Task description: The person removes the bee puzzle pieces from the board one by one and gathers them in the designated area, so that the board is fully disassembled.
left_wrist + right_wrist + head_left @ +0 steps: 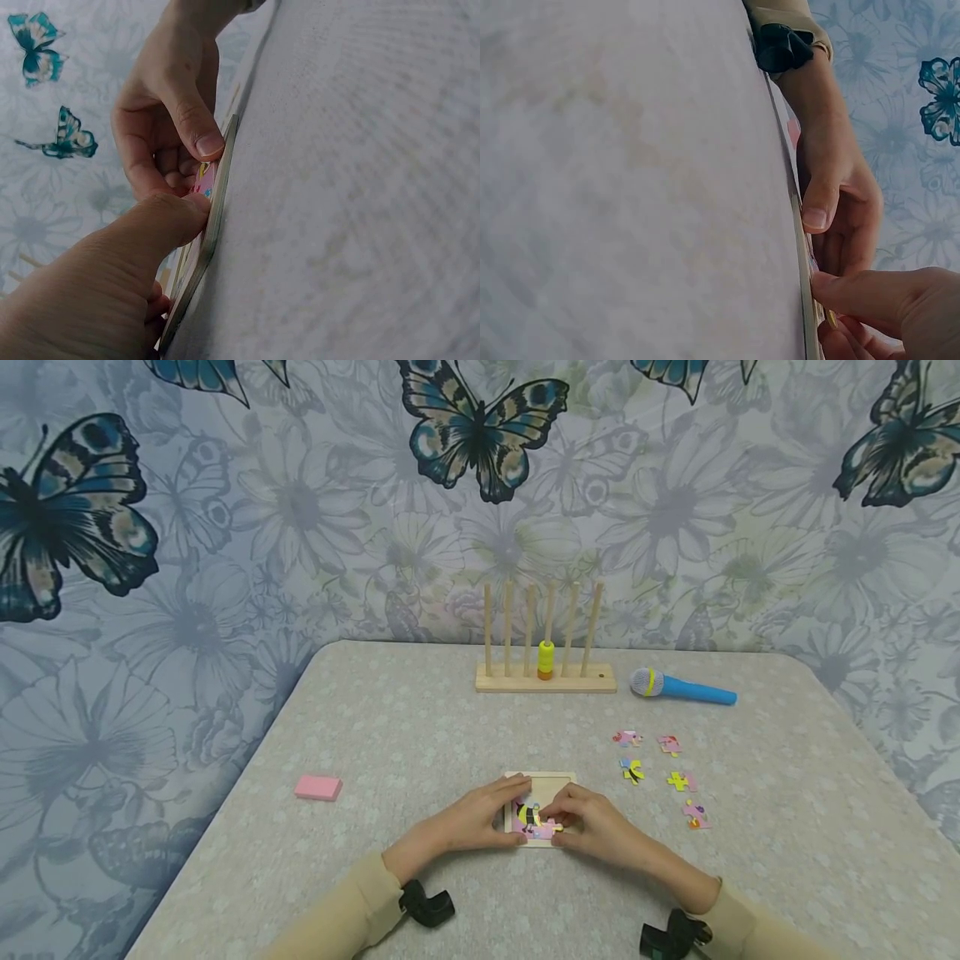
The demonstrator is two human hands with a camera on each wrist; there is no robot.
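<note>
A small wooden puzzle tray (553, 779) lies on the table, partly filled with pink jigsaw pieces and a yellow-and-black bee picture (528, 815). My left hand (480, 814) grips the tray's left side, thumb at the near edge and fingers farther up. Over the lower right of the tray, my right hand (600, 827) pinches a puzzle piece (831, 319), mostly hidden by the fingers; a bit of yellow shows. Both hands (176, 97) come close together at the tray in the left wrist view. Several loose pieces (678, 781) lie to the right.
A pink block (318, 788) lies at the left. Toward the back stand a wooden peg rack (495, 682) with yellow beads (546, 656) on one peg and, beside it, a blue toy microphone (693, 691). A butterfly-patterned wall (337, 527) borders the table.
</note>
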